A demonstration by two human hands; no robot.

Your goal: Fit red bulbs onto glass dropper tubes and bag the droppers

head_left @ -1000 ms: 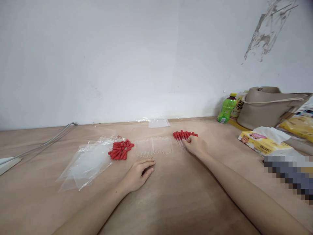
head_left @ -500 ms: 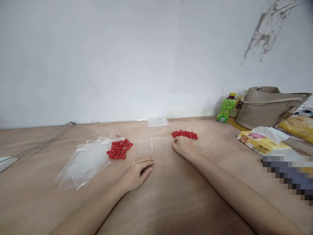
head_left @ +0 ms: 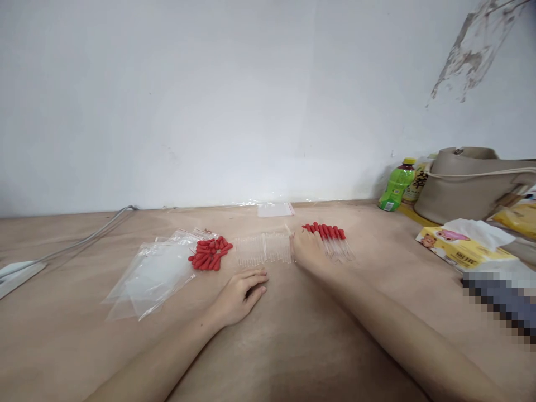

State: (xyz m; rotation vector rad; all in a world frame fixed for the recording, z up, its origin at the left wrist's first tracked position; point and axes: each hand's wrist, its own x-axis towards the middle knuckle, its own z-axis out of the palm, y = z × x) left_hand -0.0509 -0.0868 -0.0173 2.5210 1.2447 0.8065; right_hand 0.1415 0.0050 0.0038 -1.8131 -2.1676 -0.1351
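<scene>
My right hand [head_left: 309,248] has its fingers closed at the right end of a row of clear glass dropper tubes [head_left: 253,250]. A thin pale tube end [head_left: 287,228] sticks out past its fingertips; the rest of that tube is hidden by the hand. Just right of this hand lie several droppers with red rubber bulbs [head_left: 330,230], side by side, glass ends toward me. My left hand [head_left: 240,296] rests on the table in front of the tubes, thumb and fingers apart, holding nothing. Beyond it is a loose pile of red rubber bulbs [head_left: 209,254].
Clear zip bags [head_left: 153,276] lie fanned out at the left, partly under the bulbs. Another bag [head_left: 275,209] lies by the wall. At the right are a green bottle [head_left: 397,186], a beige bag [head_left: 460,187] and a tissue pack [head_left: 464,245]. A grey cable [head_left: 94,231] runs at far left.
My right hand has turned slightly, and a tube end now shows past its fingers. My left hand stays in place. The whole view has shifted a little.
</scene>
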